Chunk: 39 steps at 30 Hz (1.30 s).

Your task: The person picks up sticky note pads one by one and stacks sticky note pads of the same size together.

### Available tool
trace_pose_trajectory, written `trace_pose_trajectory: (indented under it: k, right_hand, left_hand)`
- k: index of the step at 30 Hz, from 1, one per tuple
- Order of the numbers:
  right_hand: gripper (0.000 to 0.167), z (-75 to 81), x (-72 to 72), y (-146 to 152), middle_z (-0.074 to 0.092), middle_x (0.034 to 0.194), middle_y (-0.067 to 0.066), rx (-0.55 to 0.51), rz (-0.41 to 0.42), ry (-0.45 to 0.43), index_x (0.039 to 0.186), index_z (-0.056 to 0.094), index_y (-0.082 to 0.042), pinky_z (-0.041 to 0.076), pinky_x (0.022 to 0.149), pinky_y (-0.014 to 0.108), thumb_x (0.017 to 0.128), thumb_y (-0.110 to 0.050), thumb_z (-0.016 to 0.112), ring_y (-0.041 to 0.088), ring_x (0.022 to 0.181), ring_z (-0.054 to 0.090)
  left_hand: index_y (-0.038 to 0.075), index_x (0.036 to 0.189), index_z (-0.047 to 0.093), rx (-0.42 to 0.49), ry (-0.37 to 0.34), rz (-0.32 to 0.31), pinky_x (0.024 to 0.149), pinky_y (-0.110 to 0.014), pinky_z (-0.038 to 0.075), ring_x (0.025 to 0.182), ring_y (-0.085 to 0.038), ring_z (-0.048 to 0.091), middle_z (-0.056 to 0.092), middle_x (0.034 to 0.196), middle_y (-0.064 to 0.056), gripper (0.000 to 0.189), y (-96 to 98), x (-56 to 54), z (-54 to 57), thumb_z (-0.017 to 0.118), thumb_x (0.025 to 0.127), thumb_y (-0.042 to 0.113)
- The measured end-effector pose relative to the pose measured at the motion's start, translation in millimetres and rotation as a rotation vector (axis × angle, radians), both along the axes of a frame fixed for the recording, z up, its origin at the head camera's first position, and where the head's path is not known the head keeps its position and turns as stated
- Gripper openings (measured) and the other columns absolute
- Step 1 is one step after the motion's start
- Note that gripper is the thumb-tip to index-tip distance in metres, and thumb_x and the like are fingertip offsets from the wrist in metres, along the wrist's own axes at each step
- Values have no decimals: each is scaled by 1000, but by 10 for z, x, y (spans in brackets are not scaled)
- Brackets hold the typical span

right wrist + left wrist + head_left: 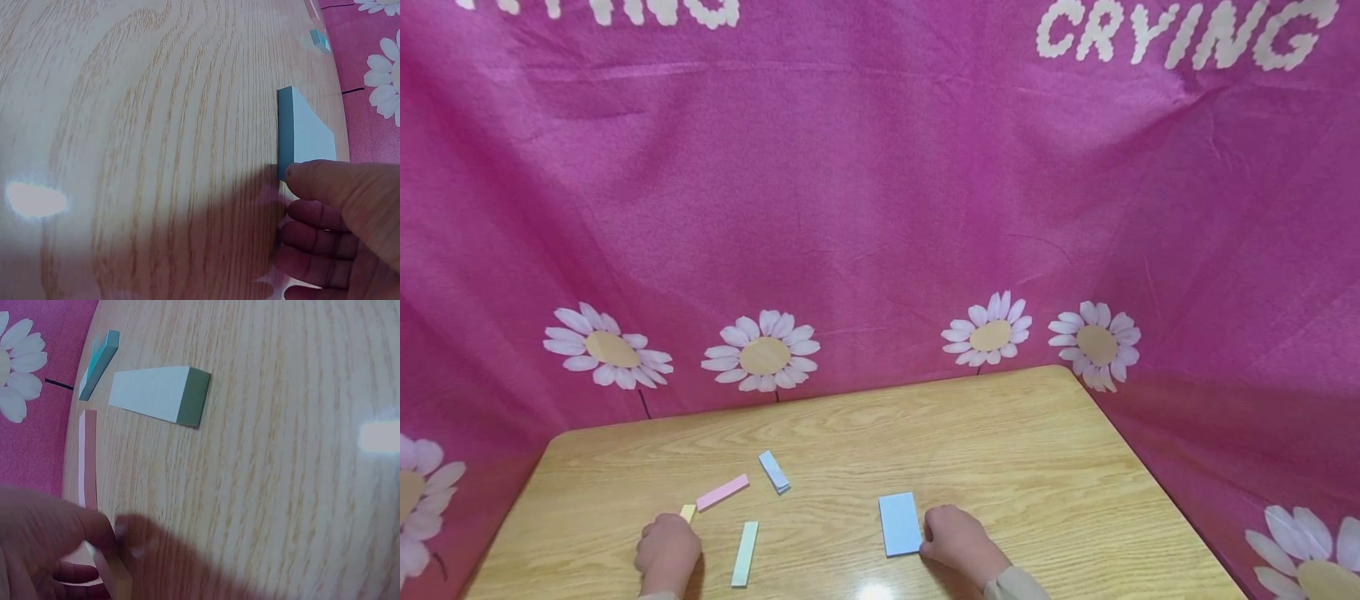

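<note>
My left hand [667,550] pinches a narrow yellow sticky-note pad [688,512], thumb on one side and fingers on the other; the hand covers most of it. A pink strip pad [722,492] lies just past its far end. To the right of that hand are a pale green strip pad [745,554] and, farther back, a light blue strip pad [774,472] whose layers spread apart at one end. My right hand [958,542] is beside a larger blue sticky-note pad [899,523]. Its thumb [312,177] touches the pad's near corner; the other fingers curl loosely beside it.
The wooden table [1000,442] has rounded far corners. Pink fabric [865,208] printed with daisies and white lettering hangs behind it and at both sides. A bright light reflection [876,591] shows near the front, between the hands.
</note>
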State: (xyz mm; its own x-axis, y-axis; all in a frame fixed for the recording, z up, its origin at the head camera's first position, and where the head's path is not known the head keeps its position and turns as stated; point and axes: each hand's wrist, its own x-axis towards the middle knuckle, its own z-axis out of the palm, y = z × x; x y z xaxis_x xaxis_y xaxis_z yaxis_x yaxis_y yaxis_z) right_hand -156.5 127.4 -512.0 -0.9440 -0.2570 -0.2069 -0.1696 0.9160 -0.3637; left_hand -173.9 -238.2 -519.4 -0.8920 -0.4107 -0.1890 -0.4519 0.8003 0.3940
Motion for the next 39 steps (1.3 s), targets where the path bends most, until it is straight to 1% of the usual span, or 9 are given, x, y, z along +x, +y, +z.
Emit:
trace_pose_trajectory:
  k: [4, 8, 11, 18, 27, 33, 35, 37, 39]
  right_hand:
    - [17, -13, -1, 5, 45, 57, -4, -7, 6, 6, 59, 50, -10, 37, 49, 27, 68, -12, 64, 11, 52, 39]
    - [16, -25, -1, 12, 45, 55, -4, -20, 8, 12, 58, 50, -10, 36, 48, 27, 66, -11, 64, 11, 51, 38]
    - [16, -29, -2, 16, 45, 55, -4, -24, 9, 15, 58, 50, -10, 36, 48, 27, 66, -11, 63, 12, 50, 38]
    - [15, -29, -3, 13, 44, 55, -4, -34, 7, 11, 58, 50, -10, 35, 47, 27, 65, -12, 63, 11, 50, 38]
    - [17, -23, -2, 14, 44, 55, -4, -40, 6, 3, 59, 49, -10, 35, 48, 27, 67, -12, 64, 12, 51, 38]
    - [16, -30, 0, 14, 44, 55, -4, -37, 9, 5, 59, 49, -11, 35, 47, 26, 66, -12, 63, 11, 51, 38]
    - [16, -33, -1, 15, 44, 55, -4, -35, 13, 11, 59, 49, -11, 35, 47, 27, 66, -12, 63, 11, 50, 38]
    - [16, -46, -4, 20, 44, 55, -4, -31, 16, 19, 58, 49, -11, 35, 47, 26, 65, -12, 63, 11, 50, 38]
    - [16, -57, -8, 23, 44, 54, -4, -29, 19, 25, 58, 49, -10, 35, 47, 27, 65, -12, 63, 11, 50, 38]
  left_hand:
    - [-18, 83, 35, -26, 50, -33, 58, -49, 43, 75, -49, 48, 38, 76, -33, 32, -22, 22, -20, 53, 76, 7]
    - [-19, 82, 35, -56, 97, -84, 55, -49, 45, 70, -48, 50, 39, 73, -32, 31, -30, 50, -15, 53, 78, 6]
    - [-21, 81, 36, -57, 113, -89, 56, -51, 45, 69, -49, 51, 42, 72, -33, 30, -25, 65, -5, 51, 79, 4]
    - [-21, 81, 36, -44, 80, -59, 58, -51, 45, 72, -50, 51, 42, 73, -35, 30, -5, 82, 35, 50, 77, 5]
    - [-24, 82, 38, -83, 89, -41, 62, -52, 43, 78, -52, 46, 40, 78, -38, 22, -14, 97, 26, 39, 78, -3]
    - [-22, 83, 40, -88, 53, -71, 63, -52, 43, 79, -50, 48, 42, 78, -35, 18, -46, 83, 24, 37, 80, -5]
    - [-21, 83, 41, -100, 43, -87, 64, -52, 43, 78, -49, 49, 43, 78, -34, 19, -56, 79, 26, 41, 79, -3]
    - [-20, 83, 41, -112, 47, -108, 63, -52, 42, 77, -47, 50, 44, 77, -32, 21, -59, 85, 42, 46, 78, 0]
    - [-18, 82, 42, -118, 77, -129, 61, -51, 42, 75, -46, 50, 46, 76, -30, 23, -61, 90, 55, 50, 76, 2]
